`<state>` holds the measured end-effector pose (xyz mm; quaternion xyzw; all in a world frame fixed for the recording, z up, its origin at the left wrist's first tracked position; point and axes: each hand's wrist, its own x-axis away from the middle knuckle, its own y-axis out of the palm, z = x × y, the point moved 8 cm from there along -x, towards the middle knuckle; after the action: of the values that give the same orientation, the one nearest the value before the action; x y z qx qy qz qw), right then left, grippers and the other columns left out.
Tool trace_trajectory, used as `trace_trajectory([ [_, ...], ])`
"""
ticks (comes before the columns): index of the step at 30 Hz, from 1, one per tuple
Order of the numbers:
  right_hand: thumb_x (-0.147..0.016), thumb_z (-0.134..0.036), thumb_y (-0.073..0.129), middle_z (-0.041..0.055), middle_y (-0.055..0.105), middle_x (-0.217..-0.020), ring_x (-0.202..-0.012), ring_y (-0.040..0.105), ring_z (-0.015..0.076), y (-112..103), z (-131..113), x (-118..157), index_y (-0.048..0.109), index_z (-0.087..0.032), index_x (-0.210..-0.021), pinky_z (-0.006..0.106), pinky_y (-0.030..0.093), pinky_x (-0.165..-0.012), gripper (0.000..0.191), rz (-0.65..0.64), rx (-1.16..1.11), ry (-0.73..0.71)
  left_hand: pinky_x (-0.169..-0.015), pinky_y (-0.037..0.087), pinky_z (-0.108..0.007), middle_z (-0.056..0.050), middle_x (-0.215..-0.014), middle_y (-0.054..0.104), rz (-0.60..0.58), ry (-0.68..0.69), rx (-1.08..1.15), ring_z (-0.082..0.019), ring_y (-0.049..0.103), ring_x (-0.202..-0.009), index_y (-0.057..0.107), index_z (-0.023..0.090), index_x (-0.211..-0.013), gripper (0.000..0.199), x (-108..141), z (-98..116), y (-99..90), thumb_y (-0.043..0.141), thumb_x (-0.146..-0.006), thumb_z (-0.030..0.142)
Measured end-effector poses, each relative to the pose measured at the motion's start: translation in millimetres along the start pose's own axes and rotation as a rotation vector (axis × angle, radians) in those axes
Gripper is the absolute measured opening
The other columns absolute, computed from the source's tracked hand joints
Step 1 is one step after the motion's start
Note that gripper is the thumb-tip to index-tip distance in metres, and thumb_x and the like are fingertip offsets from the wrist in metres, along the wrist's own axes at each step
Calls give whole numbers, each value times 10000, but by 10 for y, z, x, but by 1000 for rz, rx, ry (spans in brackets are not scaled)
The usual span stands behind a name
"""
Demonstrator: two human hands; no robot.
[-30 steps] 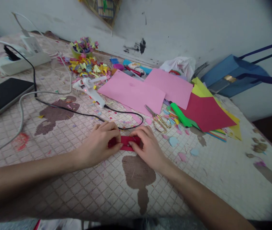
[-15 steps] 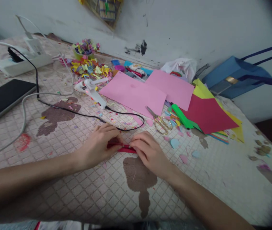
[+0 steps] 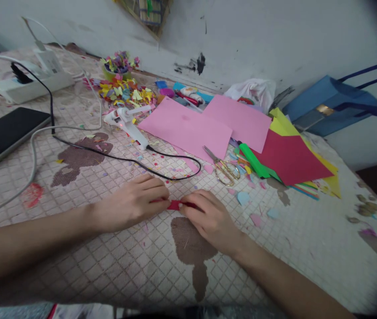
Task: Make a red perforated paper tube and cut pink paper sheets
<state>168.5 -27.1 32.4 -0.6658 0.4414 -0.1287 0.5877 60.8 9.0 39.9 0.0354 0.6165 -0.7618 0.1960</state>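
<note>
- Left hand pinches one end of the red paper.
- Right hand grips the other end between its fingers.
- Scissors lie beyond, on the cloth.

Both ends of the narrow red strip are concealed by the bare left hand and bare right hand; material indeterminable. The left edge crops the flat black rectangular device.
</note>
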Motion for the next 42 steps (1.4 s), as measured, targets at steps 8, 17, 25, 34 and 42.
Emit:
trace_trajectory([
  [8, -958, -181, 476, 90, 648, -996, -915, 556, 209, -9, 72, 2, 651, -166, -989, 370, 493, -821, 178, 27, -78, 26, -827, 422, -357, -46, -989, 677, -33, -23, 29, -202, 577, -927, 664, 215, -982, 226, 26, -62, 31, 438, -970, 213],
  [17, -871, -181, 610, 57, 619, -1081, -1026, 572, 214, -11, 354, 32, 539, -257, -1188, 402, 490, -883, 334, 117, -351, 266, -796, 500, -296, -53, -1001, 642, 108, -317, 333, -178, 605, -925, 619, 185, -1074, 212, 93, -329, 86, 529, -882, 177],
  [25, -813, -224, 667, 53, 614, -1046, -868, 586, 183, 12, 477, 60, 517, -242, -1209, 328, 497, -763, 424, 146, -539, 416, -665, 478, -251, -24, -870, 659, 203, -476, 376, -146, 610, -753, 639, 190, -968, 141, 116, -449, 8, 559, -857, 225],
  [34, -850, -269, 613, 9, 643, -873, -658, 562, 126, 141, 620, 94, 505, -221, -1175, 245, 436, -578, 346, 155, -746, 578, -700, 475, -262, -26, -908, 662, 186, -459, 423, -154, 610, -796, 632, 192, -986, 153, 112, -455, -6, 565, -850, 208],
  [42, -828, -120, 540, -17, 620, -783, -645, 576, 137, 63, 614, 46, 547, -239, -1175, 254, 462, -602, 367, 171, -515, 560, -721, 490, -283, -37, -952, 666, 163, -456, 459, -170, 620, -834, 624, 206, -1022, 174, 127, -482, 60, 561, -861, 220],
])
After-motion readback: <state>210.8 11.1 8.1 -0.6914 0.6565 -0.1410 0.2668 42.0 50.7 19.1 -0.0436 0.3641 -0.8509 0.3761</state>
